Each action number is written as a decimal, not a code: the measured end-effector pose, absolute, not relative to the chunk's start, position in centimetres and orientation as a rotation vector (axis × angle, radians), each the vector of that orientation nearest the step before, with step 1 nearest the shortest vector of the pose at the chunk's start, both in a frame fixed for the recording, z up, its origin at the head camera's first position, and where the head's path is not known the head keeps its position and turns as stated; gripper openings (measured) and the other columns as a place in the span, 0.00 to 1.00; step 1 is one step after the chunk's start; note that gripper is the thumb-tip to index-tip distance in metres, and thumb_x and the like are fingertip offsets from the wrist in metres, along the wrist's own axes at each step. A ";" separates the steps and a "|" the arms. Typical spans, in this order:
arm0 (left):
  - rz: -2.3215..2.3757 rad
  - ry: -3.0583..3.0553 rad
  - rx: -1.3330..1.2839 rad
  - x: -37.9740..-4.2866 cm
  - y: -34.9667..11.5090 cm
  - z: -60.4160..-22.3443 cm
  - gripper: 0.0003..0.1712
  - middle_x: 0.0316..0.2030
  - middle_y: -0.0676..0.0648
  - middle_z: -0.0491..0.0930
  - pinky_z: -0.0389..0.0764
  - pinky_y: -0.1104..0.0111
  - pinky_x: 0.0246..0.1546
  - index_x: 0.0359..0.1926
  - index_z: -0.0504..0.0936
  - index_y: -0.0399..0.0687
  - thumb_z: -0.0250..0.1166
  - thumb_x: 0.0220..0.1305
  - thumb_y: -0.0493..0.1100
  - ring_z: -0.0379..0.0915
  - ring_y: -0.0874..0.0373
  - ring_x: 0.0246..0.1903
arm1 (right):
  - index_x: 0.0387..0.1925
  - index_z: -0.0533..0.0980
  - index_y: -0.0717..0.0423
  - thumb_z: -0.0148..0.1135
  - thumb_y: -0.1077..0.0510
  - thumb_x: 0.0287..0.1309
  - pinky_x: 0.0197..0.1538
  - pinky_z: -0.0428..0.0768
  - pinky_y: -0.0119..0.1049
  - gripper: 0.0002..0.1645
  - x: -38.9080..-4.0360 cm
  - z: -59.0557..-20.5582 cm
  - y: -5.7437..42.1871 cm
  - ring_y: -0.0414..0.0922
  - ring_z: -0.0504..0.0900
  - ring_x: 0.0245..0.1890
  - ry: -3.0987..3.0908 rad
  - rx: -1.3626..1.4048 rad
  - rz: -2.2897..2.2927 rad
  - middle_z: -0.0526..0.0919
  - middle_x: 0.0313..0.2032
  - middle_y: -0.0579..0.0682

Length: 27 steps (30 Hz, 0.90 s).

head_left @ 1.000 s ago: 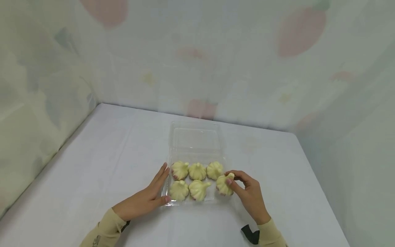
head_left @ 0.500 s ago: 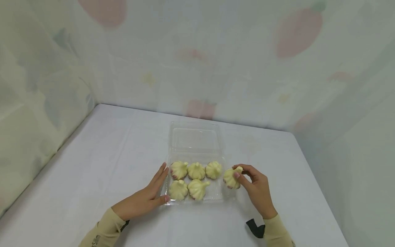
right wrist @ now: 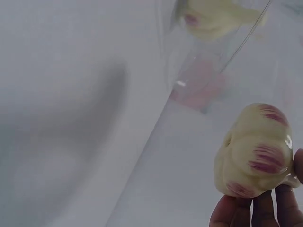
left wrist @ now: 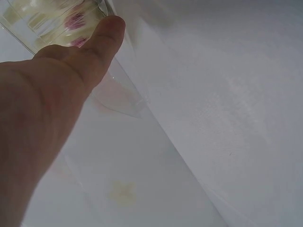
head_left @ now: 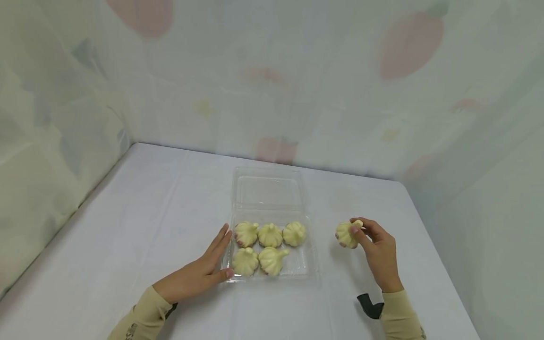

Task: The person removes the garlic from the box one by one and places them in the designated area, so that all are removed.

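Note:
A garlic bulb (head_left: 346,235), cream with purple streaks, is pinched between the thumb and fingers of my right hand (head_left: 379,255), off to the right of a clear plastic box (head_left: 299,267). In the right wrist view the held garlic bulb (right wrist: 255,151) shows its streaked underside. Several more garlic bulbs (head_left: 270,235) sit inside the box in two rows, and the front right spot shows bare plastic. My left hand (head_left: 197,276) rests with extended fingers against the box's left side. In the left wrist view, that hand (left wrist: 71,71) touches the clear wall.
The box's clear lid (head_left: 268,189) lies folded back toward the far edge of the white table (head_left: 178,203). Patterned cloth walls (head_left: 323,85) stand behind and on both sides. A black strap (head_left: 369,307) hangs by the right sleeve.
My right hand has carried the garlic bulb rightward and slightly away, from the box's front right corner to well outside it. My left hand has stayed at the box.

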State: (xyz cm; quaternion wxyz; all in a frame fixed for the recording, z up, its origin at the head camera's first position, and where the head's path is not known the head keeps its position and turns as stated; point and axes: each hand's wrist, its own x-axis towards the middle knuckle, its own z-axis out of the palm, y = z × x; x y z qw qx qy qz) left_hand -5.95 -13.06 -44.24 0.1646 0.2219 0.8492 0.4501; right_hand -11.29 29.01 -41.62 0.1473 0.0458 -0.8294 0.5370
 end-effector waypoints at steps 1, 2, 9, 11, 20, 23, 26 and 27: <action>1.284 2.419 0.630 -5.9 -13.1 -44.2 0.49 0.79 0.43 0.23 0.49 0.40 0.68 0.80 0.33 0.41 0.55 0.78 0.53 0.28 0.41 0.76 | 0.51 0.82 0.61 0.67 0.57 0.67 0.49 0.78 0.26 0.15 -11.4 -41.7 29.4 0.39 0.81 0.50 -2.392 0.102 1.542 0.85 0.50 0.55; 1.287 2.416 0.628 -5.9 -13.1 -44.2 0.50 0.79 0.44 0.23 0.49 0.40 0.68 0.80 0.33 0.41 0.55 0.78 0.53 0.28 0.41 0.76 | 0.52 0.82 0.61 0.67 0.56 0.68 0.48 0.78 0.26 0.16 -11.4 -41.7 29.6 0.39 0.81 0.50 -2.395 0.070 1.553 0.84 0.51 0.55; 1.294 2.412 0.629 -5.9 -13.1 -44.1 0.49 0.79 0.45 0.22 0.48 0.40 0.69 0.81 0.32 0.42 0.55 0.78 0.53 0.26 0.41 0.76 | 0.57 0.79 0.62 0.65 0.48 0.69 0.43 0.79 0.27 0.25 -11.9 -42.5 31.4 0.38 0.82 0.44 -2.465 -0.191 1.544 0.82 0.53 0.55; 1.297 2.408 0.629 -5.9 -13.2 -44.1 0.49 0.79 0.45 0.22 0.48 0.40 0.69 0.81 0.32 0.42 0.56 0.78 0.53 0.26 0.41 0.76 | 0.58 0.79 0.62 0.64 0.47 0.70 0.43 0.78 0.27 0.25 -12.0 -42.8 31.8 0.37 0.81 0.44 -2.504 -0.253 1.506 0.81 0.54 0.55; 1.299 2.409 0.628 -5.9 -13.2 -44.2 0.49 0.79 0.44 0.23 0.49 0.39 0.68 0.81 0.33 0.44 0.56 0.78 0.52 0.27 0.41 0.76 | 0.63 0.76 0.58 0.56 0.44 0.74 0.41 0.74 0.22 0.27 -12.3 -44.3 33.8 0.47 0.76 0.55 -2.649 -0.417 1.336 0.79 0.59 0.58; 1.293 2.410 0.633 -5.9 -13.2 -44.2 0.49 0.79 0.43 0.23 0.50 0.39 0.68 0.81 0.32 0.44 0.55 0.78 0.52 0.27 0.41 0.76 | 0.65 0.74 0.58 0.56 0.44 0.75 0.45 0.75 0.29 0.28 -12.2 -44.3 34.1 0.54 0.75 0.58 -2.744 -0.400 1.313 0.78 0.60 0.60; 1.282 2.410 0.633 -5.9 -13.1 -44.0 0.49 0.79 0.43 0.22 0.50 0.39 0.68 0.81 0.32 0.43 0.55 0.79 0.52 0.27 0.41 0.76 | 0.66 0.72 0.58 0.55 0.44 0.75 0.47 0.74 0.38 0.29 -12.3 -44.2 34.2 0.58 0.75 0.59 -2.834 -0.365 1.267 0.76 0.61 0.64; 1.278 2.409 0.633 -5.9 -13.1 -43.9 0.49 0.79 0.43 0.22 0.50 0.39 0.68 0.81 0.32 0.43 0.55 0.79 0.53 0.27 0.41 0.76 | 0.66 0.72 0.59 0.54 0.44 0.75 0.48 0.74 0.41 0.29 -12.4 -44.2 34.3 0.59 0.74 0.59 -2.853 -0.356 1.248 0.76 0.61 0.65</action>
